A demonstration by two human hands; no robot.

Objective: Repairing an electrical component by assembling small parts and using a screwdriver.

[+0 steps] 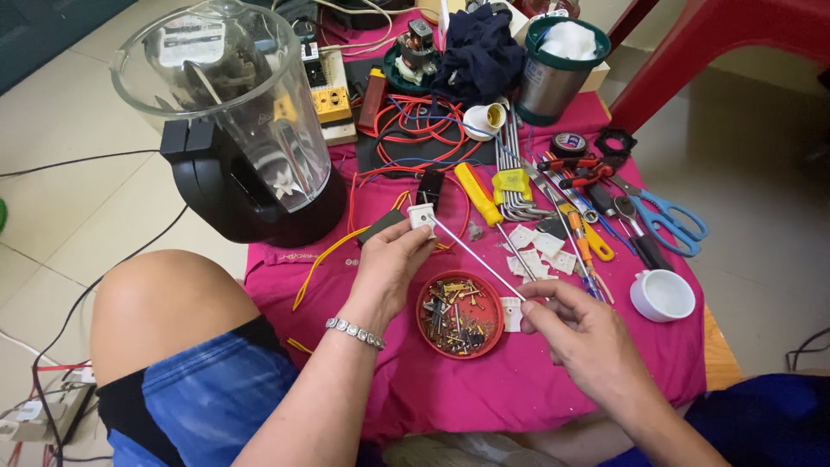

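Note:
My left hand pinches a small white square switch part above the pink cloth. My right hand grips the near end of a thin metal screwdriver shaft, whose tip rests on the white part. A round red lid filled with several small screws and metal bits lies between the two hands. Red and yellow wires trail from beneath the white part.
A black blender with a clear jug stands at the left. Loose white switch pieces, a yellow-handled screwdriver, pliers, blue scissors, a white cup, a metal tin and dark cloth crowd the pink cloth.

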